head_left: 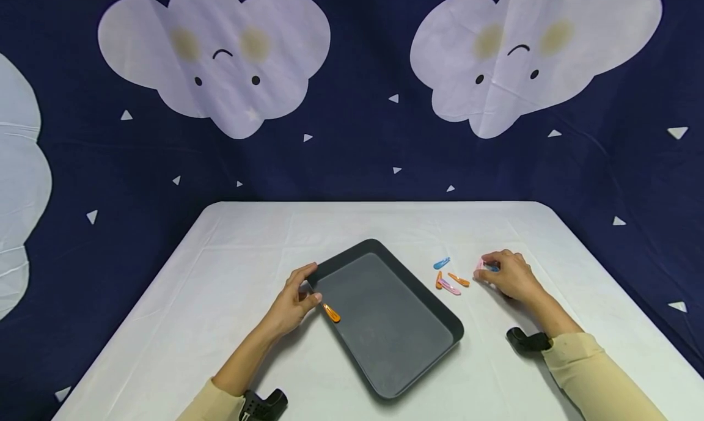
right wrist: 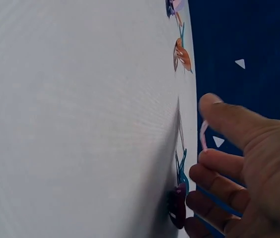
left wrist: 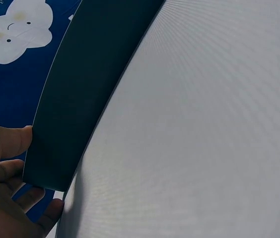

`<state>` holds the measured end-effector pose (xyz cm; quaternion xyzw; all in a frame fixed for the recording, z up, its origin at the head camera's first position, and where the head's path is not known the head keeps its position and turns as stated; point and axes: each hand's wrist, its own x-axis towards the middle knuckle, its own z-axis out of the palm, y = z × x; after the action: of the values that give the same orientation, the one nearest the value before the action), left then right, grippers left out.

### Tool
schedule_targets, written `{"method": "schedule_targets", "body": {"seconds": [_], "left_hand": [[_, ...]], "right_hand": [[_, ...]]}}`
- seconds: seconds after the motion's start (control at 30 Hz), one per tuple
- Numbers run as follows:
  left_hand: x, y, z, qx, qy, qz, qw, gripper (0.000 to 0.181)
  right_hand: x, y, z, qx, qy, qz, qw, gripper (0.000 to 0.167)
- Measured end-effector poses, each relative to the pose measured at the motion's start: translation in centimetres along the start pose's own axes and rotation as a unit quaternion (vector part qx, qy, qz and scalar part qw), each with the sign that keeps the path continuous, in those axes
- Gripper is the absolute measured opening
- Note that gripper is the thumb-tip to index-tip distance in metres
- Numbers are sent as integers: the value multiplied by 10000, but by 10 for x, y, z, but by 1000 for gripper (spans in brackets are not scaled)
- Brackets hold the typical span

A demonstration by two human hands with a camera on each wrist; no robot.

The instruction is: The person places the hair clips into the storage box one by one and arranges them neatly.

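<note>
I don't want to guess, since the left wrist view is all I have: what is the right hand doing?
Observer: The right hand is pinching a pink clip between thumb and finger.
Operator: I only get a dark wall of the tray. Any clip at its rim?
Observer: Yes, one orange clip at the edge beside the left hand; I can't tell if it is fastened there or just lying against it.
Operator: And loose on the table?
Observer: Between tray and right hand lie four: a blue clip, a second pink clip and two more orange clips.
</note>
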<state>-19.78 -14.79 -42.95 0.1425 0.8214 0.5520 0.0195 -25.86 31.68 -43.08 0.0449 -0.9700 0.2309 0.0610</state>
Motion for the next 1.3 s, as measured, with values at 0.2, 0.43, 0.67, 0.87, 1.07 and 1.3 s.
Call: {"method": "schedule_targets", "body": {"seconds": [0.2,0.43,0.67,0.87,1.07,1.3], "left_hand": [[1,-1,0,-2,17,3,10000,60],[0,0,0,-22,13,-4,10000,60],[1,-1,0,-17,16,-3,10000,60],[1,-2,0,144,23,-60,9999,61],[1,-1,0,212,33,-151,9997,60],[0,1,-1,186,58,-139,9997,60]], "right_hand": [[1,-7,-5,145,-33,-14,9999,59],[2,-25,-12,264,-10,-171,9995,62],[0,-56,-20,462,172,-634,9968,57],[-1,-82,-22,715,-70,-748,9946,57],[-1,-107,-20,790,53,-1233,9892,52],[-3,-132,-17,822,65,-1693,9821,50]]}}
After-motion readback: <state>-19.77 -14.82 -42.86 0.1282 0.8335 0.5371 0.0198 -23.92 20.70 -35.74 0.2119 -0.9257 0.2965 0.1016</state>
